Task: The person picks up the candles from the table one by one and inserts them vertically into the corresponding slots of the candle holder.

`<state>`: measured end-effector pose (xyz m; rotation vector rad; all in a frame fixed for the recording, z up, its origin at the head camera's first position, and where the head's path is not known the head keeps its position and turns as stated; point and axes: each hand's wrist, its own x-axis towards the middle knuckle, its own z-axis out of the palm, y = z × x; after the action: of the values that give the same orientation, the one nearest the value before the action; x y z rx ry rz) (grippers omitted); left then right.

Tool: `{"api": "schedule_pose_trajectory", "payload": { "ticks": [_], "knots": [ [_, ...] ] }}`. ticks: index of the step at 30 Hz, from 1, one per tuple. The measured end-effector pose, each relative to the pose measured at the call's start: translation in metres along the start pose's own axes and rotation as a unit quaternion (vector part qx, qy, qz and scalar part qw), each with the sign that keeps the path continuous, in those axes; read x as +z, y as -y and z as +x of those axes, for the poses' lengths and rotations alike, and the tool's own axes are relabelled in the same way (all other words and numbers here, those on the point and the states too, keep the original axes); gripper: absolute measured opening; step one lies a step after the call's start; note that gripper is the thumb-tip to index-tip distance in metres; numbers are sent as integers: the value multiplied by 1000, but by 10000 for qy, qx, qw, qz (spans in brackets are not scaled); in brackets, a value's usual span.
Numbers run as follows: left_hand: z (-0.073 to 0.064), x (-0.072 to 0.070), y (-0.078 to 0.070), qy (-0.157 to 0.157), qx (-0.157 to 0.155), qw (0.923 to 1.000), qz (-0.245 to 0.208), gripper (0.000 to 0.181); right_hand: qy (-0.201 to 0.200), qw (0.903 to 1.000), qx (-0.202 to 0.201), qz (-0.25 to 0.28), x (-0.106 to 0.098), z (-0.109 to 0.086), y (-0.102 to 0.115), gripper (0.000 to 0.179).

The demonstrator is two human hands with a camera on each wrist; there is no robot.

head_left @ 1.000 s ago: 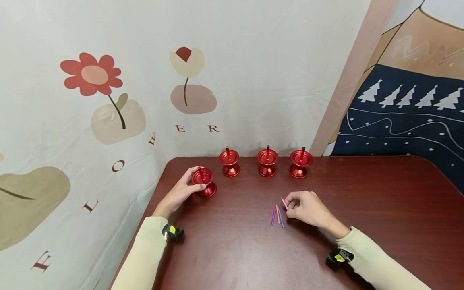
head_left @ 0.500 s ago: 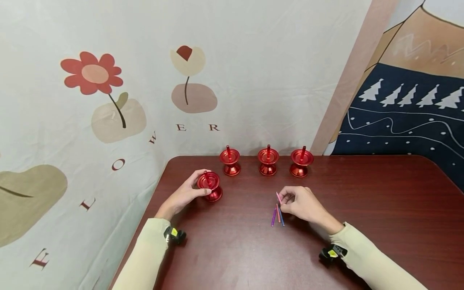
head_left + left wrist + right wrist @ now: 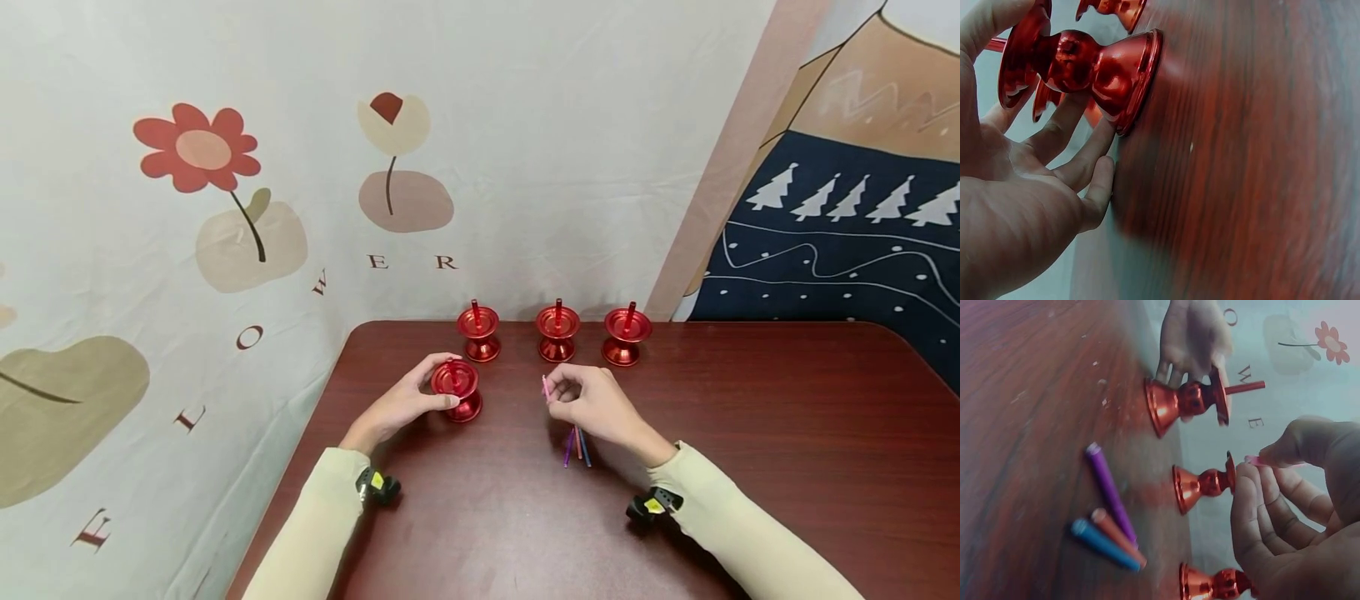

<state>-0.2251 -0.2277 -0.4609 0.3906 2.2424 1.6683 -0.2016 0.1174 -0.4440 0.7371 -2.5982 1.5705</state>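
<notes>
My left hand (image 3: 401, 407) holds a red metal candle holder (image 3: 467, 407) by its upper dish, thumb on the near side and fingers behind. The holder stands upright with a spike in its dish; its base (image 3: 1138, 81) is at the tabletop, though I cannot tell whether it touches. To its right, my right hand (image 3: 600, 408) pinches a small pink candle (image 3: 546, 389) between thumb and fingertips, above the table. Below that hand lie a purple candle (image 3: 1110, 494), an orange-pink candle (image 3: 1116, 534) and a blue candle (image 3: 1100, 542), close together on the wood.
Along the back edge of the dark red-brown table (image 3: 787, 433) stand three more red candle holders: a left one (image 3: 482, 347), a middle one (image 3: 557, 347) and a right one (image 3: 622, 351). A printed cloth (image 3: 540, 167) hangs right behind them.
My left hand has brought the candle holder to the right and slightly nearer. My right hand has moved left and a little up with the pink candle, away from the other candles.
</notes>
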Motion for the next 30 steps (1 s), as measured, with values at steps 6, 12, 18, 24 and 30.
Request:
{"api": "schedule_pose_trajectory", "payload": {
  "ticks": [6, 12, 18, 24, 30],
  "knots": [
    [3, 10, -2, 67, 86, 9999, 34, 72, -215, 9989, -266, 306, 10, 14, 11, 16],
    [5, 22, -5, 242, 196, 9995, 50, 71, -305, 9969, -500, 518, 19, 27, 24, 8],
    [9, 33, -9, 421, 283, 9987, 22, 70, -486, 9924, -966, 584, 24, 36, 33, 4],
    [12, 43, -12, 539, 338, 9980, -37, 69, -684, 9875, -1210, 740, 27, 40, 40, 6],
    [15, 49, -14, 607, 420, 9973, 12, 71, -857, 9854, -1249, 776, 28, 43, 42, 8]
  ]
}}
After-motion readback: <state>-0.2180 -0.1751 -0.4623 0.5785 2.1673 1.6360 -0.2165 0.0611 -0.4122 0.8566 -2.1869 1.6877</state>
